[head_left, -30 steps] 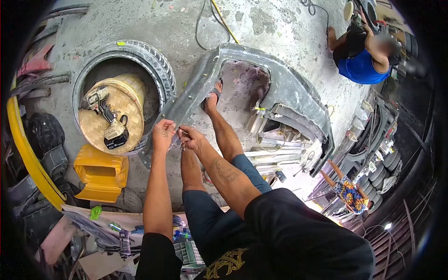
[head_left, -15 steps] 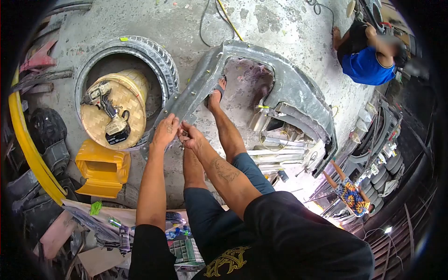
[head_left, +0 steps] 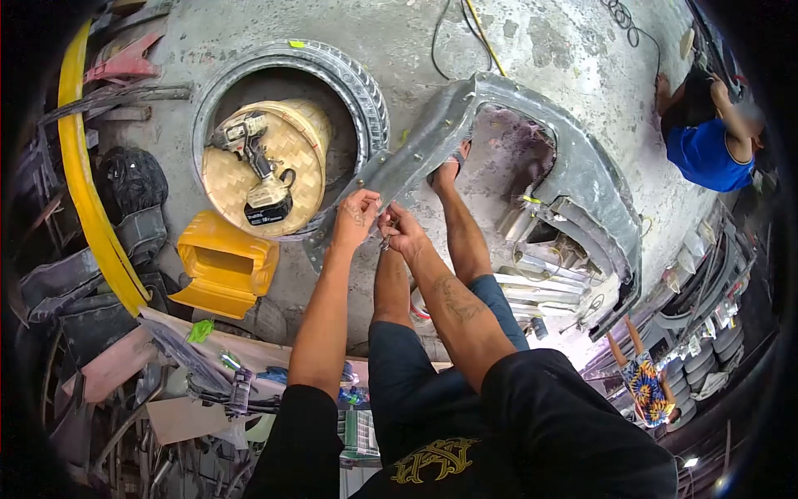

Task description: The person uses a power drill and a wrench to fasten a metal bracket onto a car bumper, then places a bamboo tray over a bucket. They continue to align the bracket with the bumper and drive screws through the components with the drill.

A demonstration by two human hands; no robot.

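Bumper, grey and curved, lies on the concrete floor just ahead of both hands, its near end raised to them. The left hand pinches that edge. The right hand touches the left, fingers curled, but I cannot tell what it grips. Beyond the left hand, a drill rests on a woven basket inside a tire. A yellow box sits to the left hand's left.

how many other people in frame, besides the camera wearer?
2. A person in a blue top is at upper right; a person in patterned shorts is at lower right, mostly cut off. Others may be hidden at the dark edges.
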